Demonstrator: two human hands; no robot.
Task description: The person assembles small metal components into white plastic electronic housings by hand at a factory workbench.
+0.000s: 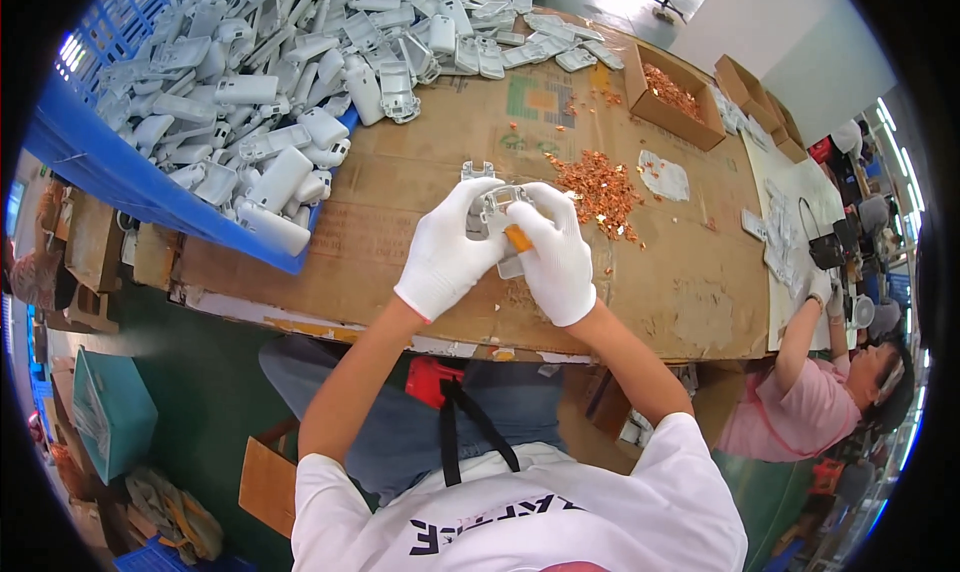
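Observation:
In white gloves, my two hands meet over the cardboard-covered table (420, 162). My left hand (448, 252) is closed on one side of a pale grey plastic casing (500, 202), and my right hand (558, 262) grips its other side with the thumb bent inward. A small orange piece (518, 237) shows at the right thumb; I cannot tell if it is held or worn. Parts of pale plastic show beyond and below the fingers, mostly hidden by my gloves. Right of my right hand lies a loose heap of small copper-coloured pieces (600, 194).
A blue crate (150, 187) overflowing with pale plastic casings (250, 90) stands at the left, its casings spilling across the table's far side. A cardboard box (680, 122) of copper-coloured pieces sits at the far right. A co-worker in pink (800, 397) works at the right.

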